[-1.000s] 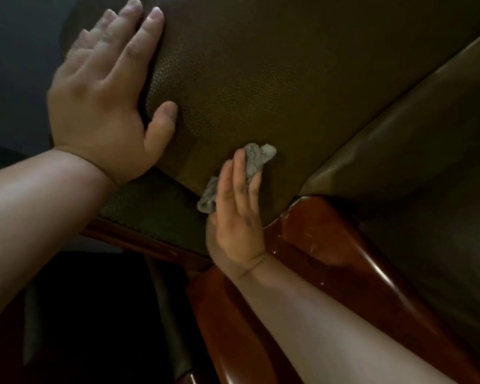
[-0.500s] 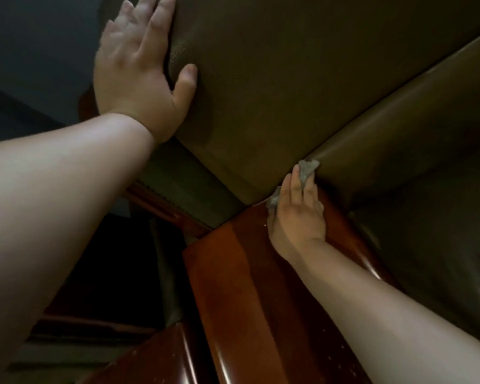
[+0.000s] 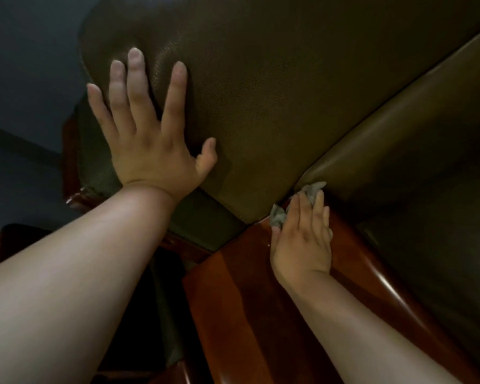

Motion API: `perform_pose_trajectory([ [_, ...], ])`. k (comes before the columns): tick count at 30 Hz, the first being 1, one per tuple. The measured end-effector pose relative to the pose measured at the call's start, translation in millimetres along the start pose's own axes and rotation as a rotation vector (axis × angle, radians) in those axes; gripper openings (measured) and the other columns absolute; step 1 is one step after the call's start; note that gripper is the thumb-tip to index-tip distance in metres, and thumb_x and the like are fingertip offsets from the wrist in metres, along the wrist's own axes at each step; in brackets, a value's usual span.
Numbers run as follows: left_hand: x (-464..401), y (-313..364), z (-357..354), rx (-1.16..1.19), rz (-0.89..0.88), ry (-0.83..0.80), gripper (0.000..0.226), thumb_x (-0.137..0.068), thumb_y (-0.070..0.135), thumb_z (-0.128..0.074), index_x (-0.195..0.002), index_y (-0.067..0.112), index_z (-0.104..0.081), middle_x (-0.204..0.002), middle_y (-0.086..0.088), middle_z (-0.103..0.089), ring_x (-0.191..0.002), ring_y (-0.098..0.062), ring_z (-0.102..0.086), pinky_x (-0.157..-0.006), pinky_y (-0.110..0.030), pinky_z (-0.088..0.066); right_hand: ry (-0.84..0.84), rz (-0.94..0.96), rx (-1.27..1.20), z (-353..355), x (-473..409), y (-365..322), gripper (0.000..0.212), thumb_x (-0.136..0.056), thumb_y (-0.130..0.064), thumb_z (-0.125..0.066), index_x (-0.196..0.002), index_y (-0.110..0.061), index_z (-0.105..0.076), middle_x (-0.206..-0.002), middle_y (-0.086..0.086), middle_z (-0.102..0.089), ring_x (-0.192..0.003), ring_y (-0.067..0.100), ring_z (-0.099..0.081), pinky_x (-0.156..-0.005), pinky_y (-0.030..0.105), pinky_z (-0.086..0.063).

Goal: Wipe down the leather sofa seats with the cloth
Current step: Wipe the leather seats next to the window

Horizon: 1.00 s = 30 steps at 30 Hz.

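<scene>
Down at the corner where the dark olive leather seat cushion (image 3: 288, 87) met the glossy reddish-brown wooden armrest (image 3: 250, 306), the right hand (image 3: 302, 242) pressed a small crumpled grey cloth (image 3: 279, 216) into the seam, its fingers straight and close together over the wad. The cloth lay mostly under those fingers, with bits showing past the fingertips and beside the thumb. The left hand (image 3: 150, 145) lay flat on the cushion, fingers spread apart, holding nothing. To do this step well, it seemed wise to keep that bracing palm firm, work the cloth along the crease with even pressure, then sweep outward so that dirt from the gap did not smear the smoother leather panel (image 3: 416, 134) beside it.
</scene>
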State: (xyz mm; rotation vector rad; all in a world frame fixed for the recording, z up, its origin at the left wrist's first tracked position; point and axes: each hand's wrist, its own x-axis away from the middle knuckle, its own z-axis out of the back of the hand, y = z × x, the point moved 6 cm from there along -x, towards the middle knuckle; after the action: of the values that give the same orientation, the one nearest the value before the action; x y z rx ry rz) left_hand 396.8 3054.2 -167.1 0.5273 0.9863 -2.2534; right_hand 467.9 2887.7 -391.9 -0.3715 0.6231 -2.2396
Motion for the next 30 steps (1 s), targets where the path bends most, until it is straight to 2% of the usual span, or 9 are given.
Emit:
perform_pose_trajectory([
  [3,-1.4,-3.4,-5.6,0.002,-0.004,0.047,0.091,-0.092,0.072,-0.046,-0.165,0.023,-0.022,-0.162,-0.033,-0.033,-0.149,-0.053,-0.031,-0.122,-0.069,-0.017,0.065,-0.022,-0.1,-1.7,6.0,-19.4,0.063,-0.099,-0.023,-0.058,-0.154,0.003,-0.041,-0.163,0.018,-0.037,-0.156,0.035,-0.023,-0.127,0.047,-0.02],
  [7,1.0,-1.3,-6.2,0.008,-0.019,0.035,0.091,-0.091,0.072,-0.047,-0.163,0.02,-0.026,-0.159,-0.037,-0.035,-0.147,-0.056,-0.034,-0.122,-0.069,-0.019,0.167,-0.076,-0.241,0.8,-2.1,-13.4,0.074,-0.096,-0.015,-0.068,-0.158,0.002,-0.032,-0.168,0.018,-0.025,-0.141,0.032,-0.045,-0.114,0.039,-0.043],
  [10,0.6,-1.2,-6.6,0.03,-0.021,0.049,0.09,-0.092,0.071,-0.048,-0.162,0.018,-0.029,-0.157,-0.038,-0.036,-0.146,-0.057,-0.035,-0.121,-0.068,-0.019,0.16,-0.107,-0.075,-1.0,-8.2,-4.1,0.077,-0.099,-0.02,-0.063,-0.16,0.006,-0.024,-0.171,0.022,-0.007,-0.155,0.035,-0.023,-0.124,0.038,-0.021],
  [13,-0.1,-1.6,-6.7,0.04,-0.017,0.049,0.089,-0.092,0.071,-0.047,-0.162,0.018,-0.031,-0.156,-0.038,-0.038,-0.146,-0.057,-0.037,-0.122,-0.067,-0.02,0.139,-0.102,0.086,-10.5,-5.1,-14.4,0.067,-0.101,-0.02,-0.056,-0.155,0.011,-0.031,-0.169,0.027,-0.014,-0.158,0.041,-0.008,-0.129,0.048,-0.004],
  [16,0.1,-1.7,-6.7,0.041,-0.02,0.043,0.089,-0.092,0.071,-0.047,-0.162,0.019,-0.03,-0.156,-0.039,-0.038,-0.145,-0.057,-0.037,-0.122,-0.066,-0.02,0.07,-0.08,0.122,-22.7,5.1,-32.8,0.063,-0.101,-0.022,-0.057,-0.15,0.013,-0.039,-0.163,0.027,-0.03,-0.157,0.043,-0.014,-0.129,0.052,-0.012],
  [20,0.0,-2.0,-6.6,0.057,-0.02,0.034,0.088,-0.093,0.07,-0.048,-0.162,0.019,-0.029,-0.156,-0.039,-0.038,-0.145,-0.058,-0.037,-0.121,-0.067,-0.02,0.005,0.118,0.156,-20.9,21.1,-36.8,0.06,-0.092,-0.021,-0.071,-0.143,0.006,-0.055,-0.151,0.021,-0.048,-0.146,0.041,-0.041,-0.115,0.05,-0.042],
  [24,-0.1,-1.9,-5.1,0.064,-0.01,0.004,0.089,-0.093,0.071,-0.048,-0.163,0.019,-0.028,-0.156,-0.039,-0.037,-0.145,-0.059,-0.036,-0.121,-0.068,-0.019,-0.106,0.365,0.213,-11.6,27.5,-25.0,0.06,-0.088,-0.024,-0.074,-0.143,-0.008,-0.059,-0.142,0.013,-0.054,-0.128,0.035,-0.054,-0.102,0.045,-0.047],
  [27,0.5,-0.5,-5.2,0.059,-0.018,0.014,0.088,-0.093,0.071,-0.047,-0.161,0.018,-0.028,-0.154,-0.04,-0.038,-0.144,-0.06,-0.037,-0.121,-0.068,-0.02,0.008,0.151,0.291,6.8,-8.0,10.0,0.066,-0.088,-0.024,-0.067,-0.149,-0.006,-0.051,-0.136,0.021,-0.053,-0.12,0.04,-0.053,-0.096,0.05,-0.046],
  [30,-0.7,-1.7,-6.0,0.019,-0.019,0.023,0.087,-0.094,0.071,-0.046,-0.161,0.018,-0.03,-0.151,-0.04,-0.042,-0.141,-0.06,-0.041,-0.12,-0.068,-0.021,0.157,-0.049,0.164,15.6,-15.9,11.5,0.063,-0.093,-0.018,-0.062,-0.153,-0.004,-0.045,-0.14,0.022,-0.05,-0.123,0.041,-0.048,-0.097,0.052,-0.044],
])
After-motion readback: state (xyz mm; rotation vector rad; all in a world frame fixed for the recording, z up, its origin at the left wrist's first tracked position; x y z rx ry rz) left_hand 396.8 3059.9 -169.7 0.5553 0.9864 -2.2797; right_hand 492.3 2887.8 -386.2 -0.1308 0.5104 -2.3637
